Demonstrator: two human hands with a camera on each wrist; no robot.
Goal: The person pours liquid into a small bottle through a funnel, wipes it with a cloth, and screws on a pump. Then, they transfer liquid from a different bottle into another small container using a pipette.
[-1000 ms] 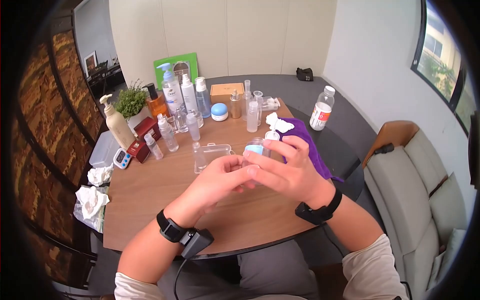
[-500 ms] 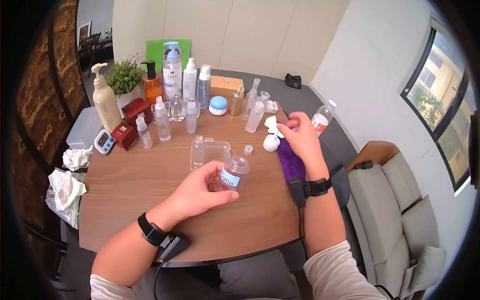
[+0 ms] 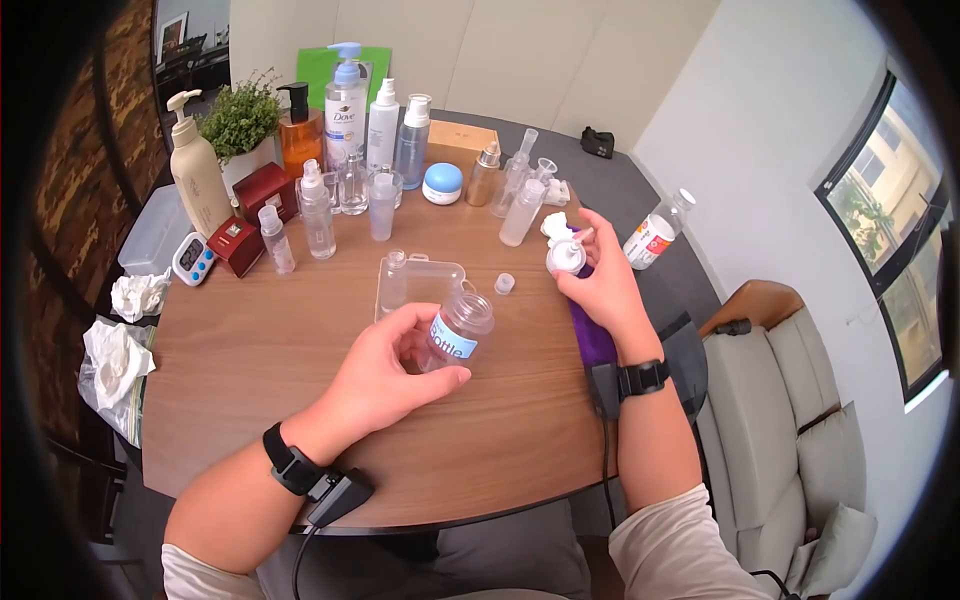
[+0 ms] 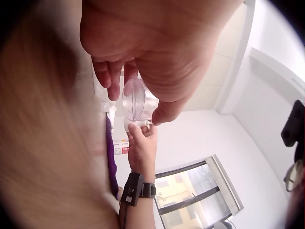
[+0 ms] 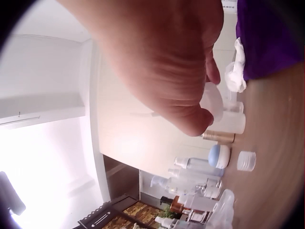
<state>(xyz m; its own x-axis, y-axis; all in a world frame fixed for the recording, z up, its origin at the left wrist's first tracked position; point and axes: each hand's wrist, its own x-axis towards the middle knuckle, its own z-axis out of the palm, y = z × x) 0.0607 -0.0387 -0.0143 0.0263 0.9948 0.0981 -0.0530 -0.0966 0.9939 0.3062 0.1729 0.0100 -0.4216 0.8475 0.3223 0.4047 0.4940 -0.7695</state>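
Observation:
My left hand [image 3: 365, 375] grips a clear, wide-mouthed bottle [image 3: 455, 340] with a blue label reading "Bottle". Its threaded mouth is uncovered and tilts slightly to the right. Farther to the right, my right hand [image 3: 608, 295] pinches a round white pump top [image 3: 566, 257] between thumb and fingers. In the left wrist view the clear base of the bottle [image 4: 134, 99] shows below the palm, with the right hand [image 4: 142, 150] beyond it. A small clear cap [image 3: 505, 284] lies on the table between the hands.
A clear plastic case [image 3: 440, 285] with a small bottle [image 3: 394, 280] lies behind the left hand. Several pump and spray bottles, a blue-lidded jar [image 3: 442, 184] and a plant [image 3: 240, 115] line the back. A purple cloth [image 3: 592, 335] and a labelled bottle [image 3: 655, 235] are right.
Both hands were together at the bottle. My right hand then moved away to the right and took hold of the white pump top, while my left hand kept the bottle.

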